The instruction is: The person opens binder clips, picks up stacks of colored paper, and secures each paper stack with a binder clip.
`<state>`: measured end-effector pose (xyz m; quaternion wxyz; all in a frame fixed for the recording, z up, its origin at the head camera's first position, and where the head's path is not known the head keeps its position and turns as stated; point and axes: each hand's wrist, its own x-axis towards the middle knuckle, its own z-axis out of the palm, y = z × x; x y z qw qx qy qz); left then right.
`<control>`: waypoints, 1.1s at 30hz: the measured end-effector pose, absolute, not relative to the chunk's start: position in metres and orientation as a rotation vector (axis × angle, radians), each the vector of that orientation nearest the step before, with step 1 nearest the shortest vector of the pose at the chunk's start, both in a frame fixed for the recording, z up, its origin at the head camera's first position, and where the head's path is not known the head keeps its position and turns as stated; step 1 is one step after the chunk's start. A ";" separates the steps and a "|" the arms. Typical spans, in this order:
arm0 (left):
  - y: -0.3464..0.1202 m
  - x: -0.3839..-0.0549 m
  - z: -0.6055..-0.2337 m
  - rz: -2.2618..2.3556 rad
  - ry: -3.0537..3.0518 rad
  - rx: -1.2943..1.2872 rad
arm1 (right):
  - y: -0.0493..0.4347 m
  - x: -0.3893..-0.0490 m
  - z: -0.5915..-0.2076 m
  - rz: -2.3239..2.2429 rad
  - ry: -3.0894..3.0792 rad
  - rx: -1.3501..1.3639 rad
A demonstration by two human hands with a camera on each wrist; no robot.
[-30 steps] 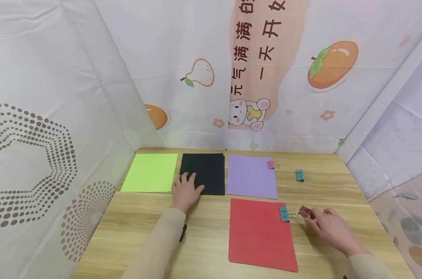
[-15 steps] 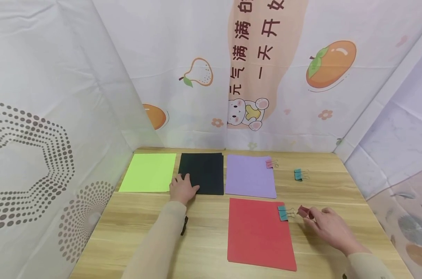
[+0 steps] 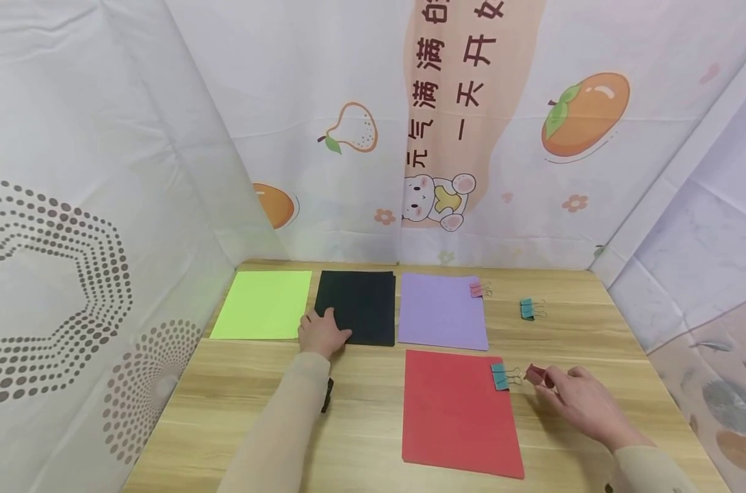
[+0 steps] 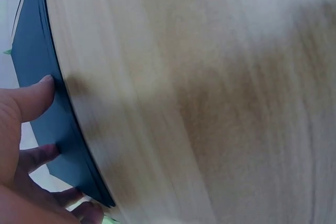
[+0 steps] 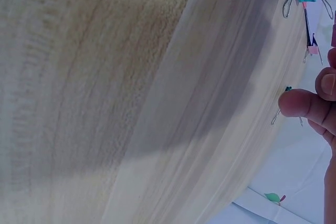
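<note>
In the head view, my left hand (image 3: 322,334) rests at the near left corner of a black paper stack (image 3: 362,305). Seen from the left wrist, the thumb (image 4: 39,95) and a finger lie on the black sheets, and other fingers touch the stack's edge by its corner. My right hand (image 3: 585,405) pinches a dark red binder clip (image 3: 536,374) just above the table, beside the red paper stack (image 3: 459,414). A teal binder clip (image 3: 501,376) grips that stack's right edge, its wire handles pointing towards the dark red clip. Only a sliver of the held clip shows in the right wrist view.
Yellow-green paper (image 3: 263,305) lies left of the black stack. To its right is purple paper (image 3: 442,311) with a pink binder clip (image 3: 476,289) on its edge. Another teal binder clip (image 3: 527,309) lies loose on the wooden table (image 3: 361,431). Printed curtains (image 3: 299,82) surround the table.
My left hand has drawn back slightly towards the near left corner of the black stack, its fingers less spread. The right hand holds the clip in nearly the same place.
</note>
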<state>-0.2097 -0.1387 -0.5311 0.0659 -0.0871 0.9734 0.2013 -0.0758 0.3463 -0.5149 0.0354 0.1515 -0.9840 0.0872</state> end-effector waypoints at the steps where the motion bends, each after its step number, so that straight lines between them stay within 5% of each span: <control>1: -0.139 -0.210 -0.530 0.597 2.935 -0.263 | 0.346 -0.076 -0.515 0.269 -3.024 0.466; 33: -0.127 -0.220 -0.532 0.545 2.926 -0.424 | 0.346 -0.076 -0.517 0.284 -3.072 0.447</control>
